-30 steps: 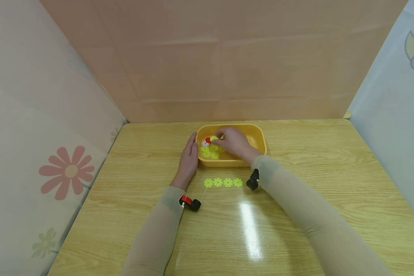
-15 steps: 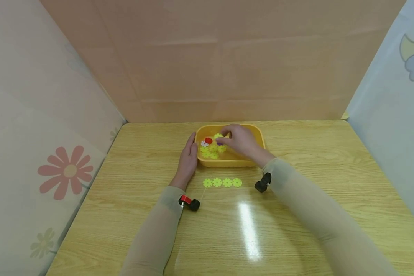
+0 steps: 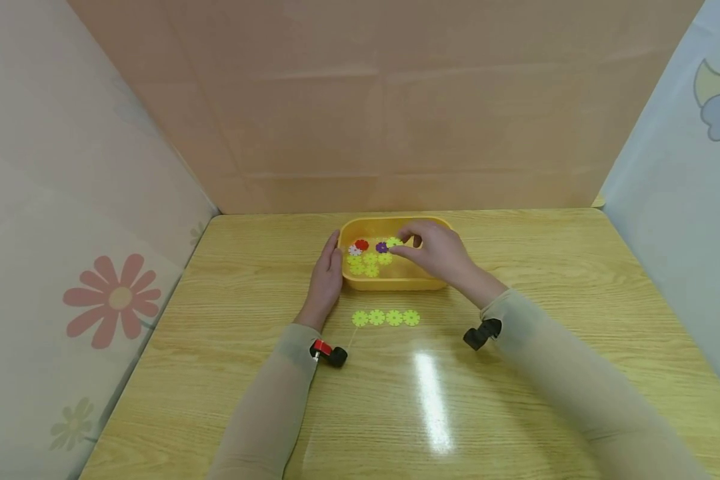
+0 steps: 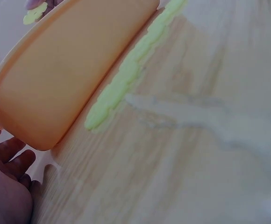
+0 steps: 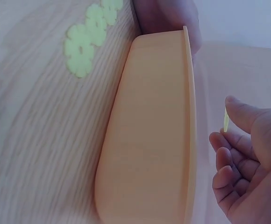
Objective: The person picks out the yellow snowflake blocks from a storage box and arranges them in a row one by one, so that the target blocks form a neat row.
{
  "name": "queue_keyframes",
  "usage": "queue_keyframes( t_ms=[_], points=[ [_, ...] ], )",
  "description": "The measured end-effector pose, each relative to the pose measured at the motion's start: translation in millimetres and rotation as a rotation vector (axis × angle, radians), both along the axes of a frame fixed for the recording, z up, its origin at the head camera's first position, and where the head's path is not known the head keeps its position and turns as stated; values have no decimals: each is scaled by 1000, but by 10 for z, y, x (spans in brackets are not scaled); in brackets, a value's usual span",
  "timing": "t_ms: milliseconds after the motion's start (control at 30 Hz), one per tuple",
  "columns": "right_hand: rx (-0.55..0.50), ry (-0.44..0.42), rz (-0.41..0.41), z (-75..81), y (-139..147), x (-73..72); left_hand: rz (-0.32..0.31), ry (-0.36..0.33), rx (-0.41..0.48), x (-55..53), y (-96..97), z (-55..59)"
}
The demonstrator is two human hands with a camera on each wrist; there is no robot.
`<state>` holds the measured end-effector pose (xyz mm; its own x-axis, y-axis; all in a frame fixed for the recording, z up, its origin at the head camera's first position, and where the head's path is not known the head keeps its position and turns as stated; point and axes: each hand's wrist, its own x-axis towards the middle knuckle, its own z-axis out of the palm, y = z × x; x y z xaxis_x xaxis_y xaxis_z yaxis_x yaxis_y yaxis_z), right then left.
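My right hand [image 3: 443,253] pinches a yellow-green notched plastic disc [image 3: 393,243] between thumb and fingertips, over the yellow-orange tub [image 3: 390,285]. In the right wrist view the disc [image 5: 226,121] shows edge-on, above the tub's rim. My left hand [image 3: 326,280] rests along the tub's left wall with its fingers extended. Inside the tub lie a purple disc [image 3: 382,247], a red disc [image 3: 362,245], a white disc [image 3: 355,251] and several yellow-green discs [image 3: 371,271]. In front of the tub, a row of joined yellow-green discs [image 3: 386,318] lies flat on the table.
The wood-grain table [image 3: 264,267] backs onto a tan panel [image 3: 396,133]. Pale patterned panels stand to the left and right. Black wrist cameras [image 3: 338,357] stick out from both sleeves, the left one close to the row of discs.
My right hand has drawn rightward within the tub, carrying the yellow-green disc off the red and white ones and uncovering the purple disc. The left hand stays against the tub.
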<state>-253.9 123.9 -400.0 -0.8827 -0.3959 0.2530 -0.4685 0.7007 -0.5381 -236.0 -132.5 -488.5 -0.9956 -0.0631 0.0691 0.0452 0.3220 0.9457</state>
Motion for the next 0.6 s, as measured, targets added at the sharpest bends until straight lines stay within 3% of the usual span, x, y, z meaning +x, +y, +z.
queue_keyframes(
  t_ms=[600],
  points=[
    [5, 45, 31, -51, 313, 313, -3, 1, -4, 5, -9, 3]
  ],
)
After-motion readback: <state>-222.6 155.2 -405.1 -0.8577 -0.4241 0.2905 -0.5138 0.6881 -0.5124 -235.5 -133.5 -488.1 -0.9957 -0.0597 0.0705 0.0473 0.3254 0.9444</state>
